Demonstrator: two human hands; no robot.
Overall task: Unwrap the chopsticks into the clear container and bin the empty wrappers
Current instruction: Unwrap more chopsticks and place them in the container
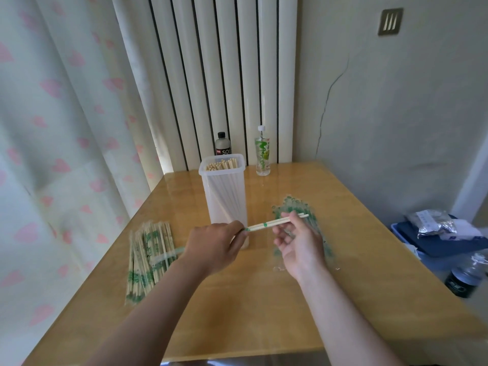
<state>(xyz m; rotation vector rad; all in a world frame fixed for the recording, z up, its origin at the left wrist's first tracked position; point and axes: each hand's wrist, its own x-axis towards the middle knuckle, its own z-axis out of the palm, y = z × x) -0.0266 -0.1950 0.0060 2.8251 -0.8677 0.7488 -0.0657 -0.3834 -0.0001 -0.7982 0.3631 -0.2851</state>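
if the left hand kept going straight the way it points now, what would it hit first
Probably the lower wall of the clear container, just ahead of the left hand that pinches the chopstick pair. Depth is unclear; it might pass its right side.

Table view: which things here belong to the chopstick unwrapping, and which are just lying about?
Part of the job: chopstick pair pinched between left hand and right hand; clear container of bare chopsticks; bundle of wrapped chopsticks; pile of empty wrappers.
Lying about: black-capped bottle; green-labelled bottle; dark jar at right.
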